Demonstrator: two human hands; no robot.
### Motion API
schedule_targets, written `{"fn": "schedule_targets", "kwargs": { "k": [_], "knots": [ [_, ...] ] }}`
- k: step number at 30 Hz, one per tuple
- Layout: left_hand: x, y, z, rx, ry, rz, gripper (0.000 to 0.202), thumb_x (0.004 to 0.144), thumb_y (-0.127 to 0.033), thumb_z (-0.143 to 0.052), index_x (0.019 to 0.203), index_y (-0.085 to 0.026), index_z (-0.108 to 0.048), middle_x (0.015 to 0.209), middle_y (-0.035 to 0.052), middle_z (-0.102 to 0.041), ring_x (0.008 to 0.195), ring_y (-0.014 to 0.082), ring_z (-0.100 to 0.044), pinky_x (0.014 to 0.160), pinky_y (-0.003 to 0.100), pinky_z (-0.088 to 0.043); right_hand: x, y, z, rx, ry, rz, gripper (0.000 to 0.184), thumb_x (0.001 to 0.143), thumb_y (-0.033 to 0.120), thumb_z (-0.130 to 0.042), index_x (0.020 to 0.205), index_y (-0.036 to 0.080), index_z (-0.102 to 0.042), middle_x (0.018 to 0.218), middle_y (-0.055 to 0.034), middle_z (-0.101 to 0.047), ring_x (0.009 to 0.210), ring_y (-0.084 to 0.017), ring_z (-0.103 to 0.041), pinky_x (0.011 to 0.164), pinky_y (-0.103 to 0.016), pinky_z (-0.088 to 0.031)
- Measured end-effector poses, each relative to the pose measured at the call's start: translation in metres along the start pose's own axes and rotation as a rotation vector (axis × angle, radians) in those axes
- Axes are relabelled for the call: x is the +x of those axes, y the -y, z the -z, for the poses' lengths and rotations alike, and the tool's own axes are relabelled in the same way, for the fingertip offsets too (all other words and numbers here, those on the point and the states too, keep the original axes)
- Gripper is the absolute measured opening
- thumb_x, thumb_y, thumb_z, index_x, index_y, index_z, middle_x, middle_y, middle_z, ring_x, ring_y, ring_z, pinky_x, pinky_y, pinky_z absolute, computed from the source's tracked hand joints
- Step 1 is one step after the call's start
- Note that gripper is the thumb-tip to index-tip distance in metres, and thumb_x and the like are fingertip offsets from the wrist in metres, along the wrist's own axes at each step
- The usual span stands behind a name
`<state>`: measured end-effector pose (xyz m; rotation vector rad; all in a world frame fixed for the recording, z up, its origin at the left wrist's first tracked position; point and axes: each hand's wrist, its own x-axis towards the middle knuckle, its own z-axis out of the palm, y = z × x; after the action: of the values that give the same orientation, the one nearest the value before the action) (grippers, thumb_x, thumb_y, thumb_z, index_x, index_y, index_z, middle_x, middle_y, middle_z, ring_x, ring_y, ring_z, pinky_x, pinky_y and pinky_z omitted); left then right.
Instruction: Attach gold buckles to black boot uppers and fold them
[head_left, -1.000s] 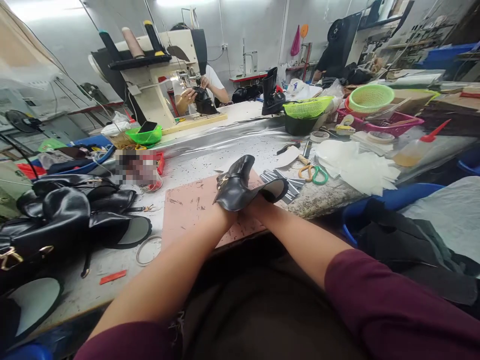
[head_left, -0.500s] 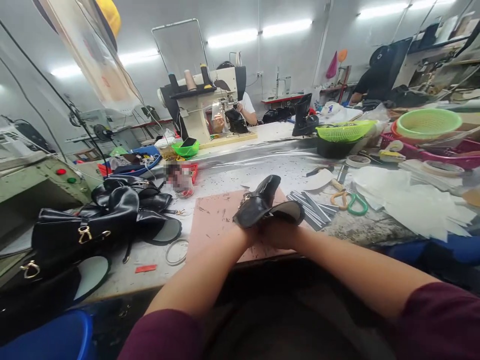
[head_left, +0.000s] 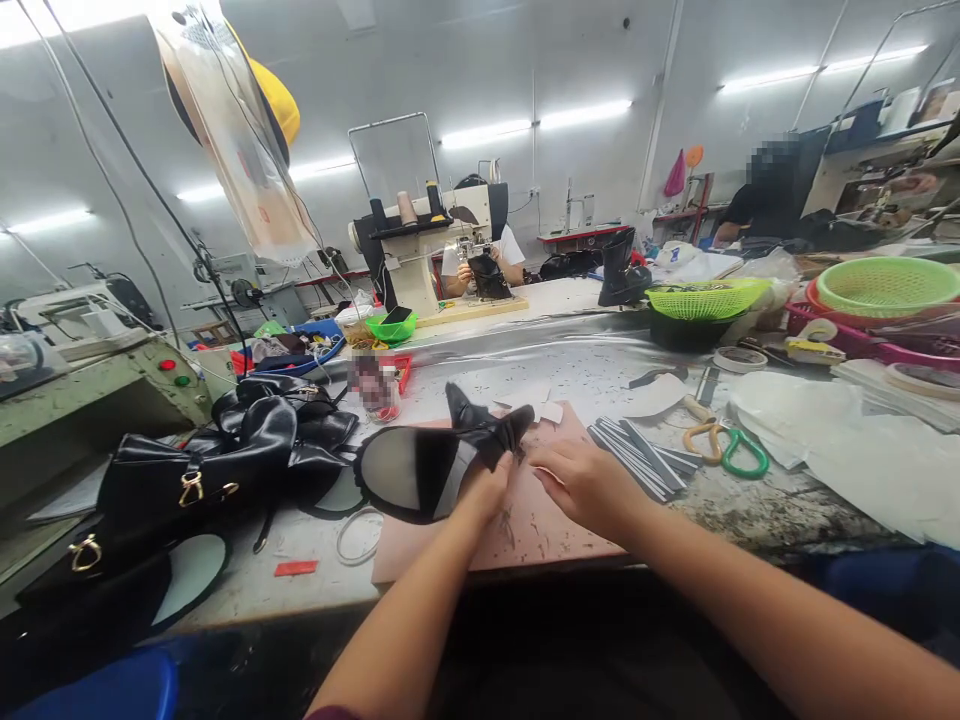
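Lower centre: I have both forearms angled in from the bottom edge, converging mid-frame. Left hand point(head_left: 487, 488) clamped on the near edge of a black boot upper point(head_left: 435, 468), which is tilted over the pink board point(head_left: 555, 535), its grey rounded panel toward frame left. Right hand point(head_left: 585, 482) just beside it, knuckles up, fingers half curled; whether the tips pinch anything I can't tell. Progress, my reading: this piece is mid-handling, panels apparently joined already; what is left on it doesn't show. Frame left, a heap of black uppers point(head_left: 262, 440), done or waiting, I can't say. Right of centre, grey strips point(head_left: 637, 455), then a green looped handle point(head_left: 763, 464). Farther, upper centre: a co-worker's hand point(head_left: 463, 274) at a sewing machine point(head_left: 416, 262).
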<state>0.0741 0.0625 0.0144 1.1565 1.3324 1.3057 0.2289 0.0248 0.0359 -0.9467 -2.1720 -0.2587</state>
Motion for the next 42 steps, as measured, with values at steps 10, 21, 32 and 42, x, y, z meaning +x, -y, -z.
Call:
{"fn": "schedule_targets", "kwargs": {
  "k": [10,21,32,42],
  "knots": [
    [-0.063,-0.075,-0.004,-0.846,0.02,0.341,0.018,0.081,-0.02,-0.056,0.085,-0.009,-0.069,0.081,0.012,-0.071,0.08,0.0234,-0.068,0.076,0.032,-0.054,-0.005,0.029,-0.011,0.167,-0.192,-0.088,0.068,0.08,0.014,-0.045,0.142,0.013,-0.019,0.136,-0.0171,-0.043,0.126,-0.027,-0.04,0.095,-0.044,-0.046],
    [-0.071,-0.07,-0.004,-0.821,-0.078,0.442,0.019,0.082,-0.019,-0.054,0.084,-0.011,-0.07,0.087,0.0114,-0.071,0.081,0.023,-0.068,0.059,0.026,-0.055,-0.014,0.005,-0.036,-0.035,-0.309,-0.021,0.075,0.076,-0.004,-0.03,0.144,0.014,-0.003,0.143,-0.0158,-0.028,0.125,-0.029,-0.037,0.09,-0.045,-0.05],
    [-0.061,-0.031,0.0,-0.544,0.093,0.304,0.03,0.069,-0.032,-0.072,0.091,-0.011,-0.07,0.101,0.0121,-0.068,0.112,0.0298,-0.054,0.105,0.041,-0.035,-0.022,0.022,-0.054,0.143,-0.356,-0.287,0.071,0.078,0.009,-0.04,0.144,0.02,-0.016,0.131,-0.015,-0.047,0.118,-0.03,-0.049,0.086,-0.047,-0.052],
    [-0.062,0.003,-0.002,-0.473,0.013,0.248,0.022,0.073,-0.024,-0.069,0.092,-0.014,-0.067,0.104,0.0111,-0.068,0.115,0.0263,-0.052,0.104,0.039,-0.037,-0.009,0.035,-0.034,0.075,-0.395,-0.161,0.07,0.082,0.005,-0.038,0.145,0.014,-0.009,0.122,-0.02,-0.056,0.106,-0.028,-0.059,0.08,-0.04,-0.056]
  ]
}}
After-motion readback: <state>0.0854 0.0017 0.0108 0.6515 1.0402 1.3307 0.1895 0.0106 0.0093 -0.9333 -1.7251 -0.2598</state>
